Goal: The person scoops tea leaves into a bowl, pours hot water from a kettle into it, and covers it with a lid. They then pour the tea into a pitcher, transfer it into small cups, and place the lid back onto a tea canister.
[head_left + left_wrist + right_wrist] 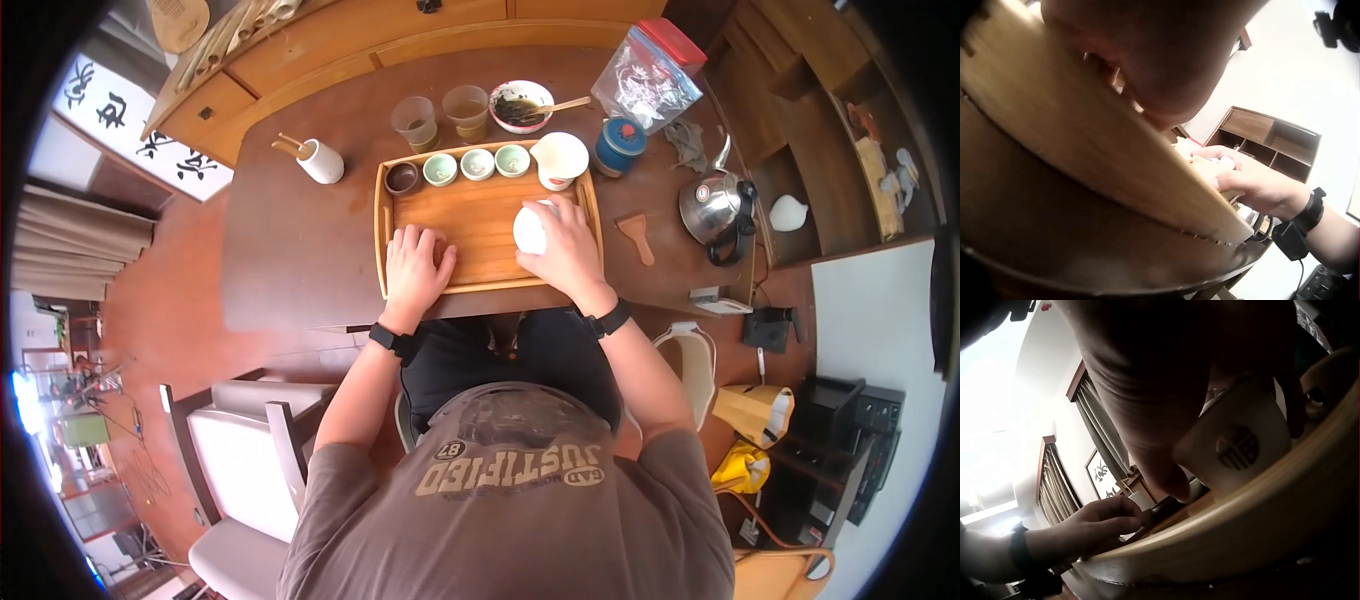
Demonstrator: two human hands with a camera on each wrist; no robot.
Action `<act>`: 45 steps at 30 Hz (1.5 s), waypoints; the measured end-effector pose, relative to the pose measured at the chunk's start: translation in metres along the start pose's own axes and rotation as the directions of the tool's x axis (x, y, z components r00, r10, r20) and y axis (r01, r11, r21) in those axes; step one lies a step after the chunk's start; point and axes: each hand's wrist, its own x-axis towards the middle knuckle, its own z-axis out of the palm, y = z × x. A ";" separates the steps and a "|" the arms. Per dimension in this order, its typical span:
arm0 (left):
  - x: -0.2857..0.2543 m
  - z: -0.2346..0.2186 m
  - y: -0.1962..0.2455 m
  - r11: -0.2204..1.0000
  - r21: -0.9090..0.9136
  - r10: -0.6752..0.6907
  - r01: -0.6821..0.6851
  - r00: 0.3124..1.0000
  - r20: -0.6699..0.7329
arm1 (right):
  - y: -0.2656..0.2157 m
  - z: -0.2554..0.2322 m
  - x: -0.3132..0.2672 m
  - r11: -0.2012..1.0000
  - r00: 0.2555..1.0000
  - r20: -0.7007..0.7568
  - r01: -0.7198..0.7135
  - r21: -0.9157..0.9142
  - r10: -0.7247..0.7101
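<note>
My right hand [568,245] grips a white cup [529,232] at the right front of the wooden tea tray [460,215]. In the right wrist view this cup [1235,447] bears a dark round emblem and stands close behind the tray's rim. My left hand [415,268] rests at the tray's left front, fingers spread forward and thumb out to the side. Along the tray's back stand a small dark brown cup [402,180], three pale green cups [439,170] and a white spouted pitcher [562,160].
Behind the tray are two clear plastic cups [415,122] and a bowl of wet dark leaves [520,105] with a wooden utensil. To the right stand a blue tin [620,145], a wooden scraper [636,240] and a steel kettle [715,205]. A white holder [322,162] stands left.
</note>
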 end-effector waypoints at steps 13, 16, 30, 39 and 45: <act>0.119 0.023 0.030 0.971 0.055 0.232 -0.235 0.971 0.053 | 0.007 0.007 -0.001 0.999 0.999 -0.040 0.023 0.032 -0.021; 0.133 0.046 0.028 0.964 0.105 0.237 -0.245 0.968 0.085 | 0.007 0.006 -0.002 1.000 1.000 -0.026 0.010 0.024 -0.009; 0.111 0.055 0.037 0.955 0.081 0.288 -0.287 0.958 0.001 | 0.008 0.002 -0.002 1.000 1.000 0.027 0.007 0.028 -0.008; 0.125 0.043 0.060 0.945 -0.205 0.253 -0.254 0.967 -0.032 | 0.016 -0.011 -0.007 0.995 0.996 0.069 0.050 0.082 -0.056; 0.169 0.044 0.089 0.920 -0.268 0.345 -0.286 0.916 0.207 | 0.016 -0.012 -0.011 0.996 0.995 0.099 -0.017 0.089 0.008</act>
